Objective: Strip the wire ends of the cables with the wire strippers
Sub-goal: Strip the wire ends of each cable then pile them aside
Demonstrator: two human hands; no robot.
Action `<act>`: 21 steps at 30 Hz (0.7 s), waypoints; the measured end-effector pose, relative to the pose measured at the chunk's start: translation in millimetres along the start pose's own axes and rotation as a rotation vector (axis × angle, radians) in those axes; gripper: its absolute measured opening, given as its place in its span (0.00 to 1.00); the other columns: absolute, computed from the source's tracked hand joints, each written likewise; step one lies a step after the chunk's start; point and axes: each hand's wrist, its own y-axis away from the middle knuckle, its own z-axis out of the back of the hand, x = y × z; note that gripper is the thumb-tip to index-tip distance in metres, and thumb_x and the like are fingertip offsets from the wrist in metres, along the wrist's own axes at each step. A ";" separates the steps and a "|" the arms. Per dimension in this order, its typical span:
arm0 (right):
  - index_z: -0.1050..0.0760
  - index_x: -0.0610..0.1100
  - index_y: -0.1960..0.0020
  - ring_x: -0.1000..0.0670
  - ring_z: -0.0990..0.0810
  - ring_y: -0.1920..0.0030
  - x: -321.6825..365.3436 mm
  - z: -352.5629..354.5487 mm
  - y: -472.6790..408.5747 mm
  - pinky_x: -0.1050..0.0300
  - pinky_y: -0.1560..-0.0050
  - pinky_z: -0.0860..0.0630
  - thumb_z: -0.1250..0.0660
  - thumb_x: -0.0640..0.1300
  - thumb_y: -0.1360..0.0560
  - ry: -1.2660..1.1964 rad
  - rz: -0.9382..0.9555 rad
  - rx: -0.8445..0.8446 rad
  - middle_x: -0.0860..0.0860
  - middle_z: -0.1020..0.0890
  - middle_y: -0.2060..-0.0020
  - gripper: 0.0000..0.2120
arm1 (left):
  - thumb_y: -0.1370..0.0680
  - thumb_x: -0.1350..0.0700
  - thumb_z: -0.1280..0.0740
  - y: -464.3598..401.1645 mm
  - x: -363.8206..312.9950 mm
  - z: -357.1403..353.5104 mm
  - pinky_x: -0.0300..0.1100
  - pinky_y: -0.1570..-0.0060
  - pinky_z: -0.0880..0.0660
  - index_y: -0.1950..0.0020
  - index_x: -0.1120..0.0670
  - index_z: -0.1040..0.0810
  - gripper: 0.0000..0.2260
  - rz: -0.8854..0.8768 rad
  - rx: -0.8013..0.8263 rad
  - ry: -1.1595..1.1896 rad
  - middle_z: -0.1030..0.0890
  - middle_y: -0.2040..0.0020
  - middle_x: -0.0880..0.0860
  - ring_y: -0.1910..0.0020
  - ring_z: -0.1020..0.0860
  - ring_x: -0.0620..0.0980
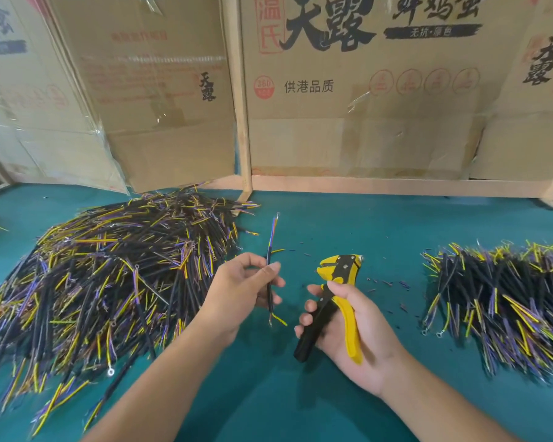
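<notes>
While the left hand (241,290) pinches a single black-sheathed cable (269,275) between thumb and fingertips, holding it nearly upright above the teal table mat (332,224), the right hand (348,317) is wrapped around the handles of the yellow-and-black wire strippers (336,301). The cable's upper end fans into thin coloured wires, blue and yellow among them, and its lower end shows a short yellow wire and a bare-looking tip below the fingers. The strippers point up and slightly left, their head near the cable but not touching it; the handles stand apart in the palm, one black and one yellow, with the fingers curled round the black one and the thumb on top. A large heap of cables (103,275) with black sheaths and yellow and purple wire ends covers the mat to the left, some with ring terminals. A smaller pile of cables (498,301) lies to the right. Small dark insulation scraps (387,283) are scattered on the mat between the strippers and the right pile. Printed cardboard boxes (358,90) stand behind.
</notes>
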 end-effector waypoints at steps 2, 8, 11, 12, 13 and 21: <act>0.26 0.38 0.40 0.43 0.26 0.65 -0.2 0.5 -0.5 0.44 0.60 0.21 0.28 0.49 0.32 0.005 -0.001 0.002 0.42 0.26 0.63 0.24 | 0.21 0.59 0.31 -1.2 0.3 0.1 0.40 0.72 0.24 0.52 0.57 0.29 0.07 0.000 0.018 0.032 0.16 0.64 0.57 0.75 0.22 0.51; 0.27 0.38 0.39 0.42 0.26 0.65 -0.1 -0.1 -4.6 0.44 0.59 0.21 0.29 0.48 0.31 0.014 -0.014 0.001 0.42 0.27 0.63 0.24 | 0.21 0.60 0.30 -6.1 3.1 0.3 0.41 0.72 0.24 0.52 0.57 0.28 0.07 -0.046 -0.052 0.049 0.17 0.62 0.57 0.72 0.20 0.52; 0.27 0.38 0.39 0.42 0.26 0.64 0.3 -0.2 -4.2 0.44 0.59 0.21 0.28 0.48 0.32 0.019 -0.019 0.006 0.42 0.27 0.62 0.25 | 0.21 0.62 0.30 -8.2 3.8 3.5 0.42 0.72 0.24 0.46 0.57 0.29 0.09 -0.137 -0.162 -0.001 0.21 0.62 0.56 0.72 0.21 0.53; 0.27 0.38 0.39 0.42 0.26 0.64 0.6 -0.1 -3.6 0.44 0.59 0.21 0.28 0.49 0.31 0.022 -0.020 0.009 0.42 0.27 0.62 0.25 | 0.21 0.63 0.31 -8.6 3.1 4.3 0.42 0.72 0.24 0.45 0.56 0.29 0.09 -0.174 -0.188 -0.006 0.22 0.63 0.55 0.73 0.21 0.53; 0.27 0.38 0.39 0.42 0.26 0.64 0.8 -0.2 -3.0 0.44 0.59 0.21 0.29 0.49 0.31 0.024 -0.021 0.010 0.42 0.26 0.62 0.25 | 0.20 0.64 0.32 -8.8 1.9 4.9 0.42 0.73 0.24 0.45 0.55 0.28 0.07 -0.211 -0.210 -0.015 0.23 0.64 0.54 0.74 0.22 0.53; 0.26 0.38 0.39 0.42 0.26 0.63 1.2 -0.6 -2.6 0.44 0.59 0.21 0.30 0.49 0.29 0.028 -0.021 0.003 0.42 0.26 0.62 0.23 | 0.19 0.68 0.43 -3.7 -11.9 2.4 0.39 0.69 0.23 0.46 0.61 0.22 0.11 -0.238 -0.129 0.168 0.17 0.60 0.55 0.67 0.18 0.53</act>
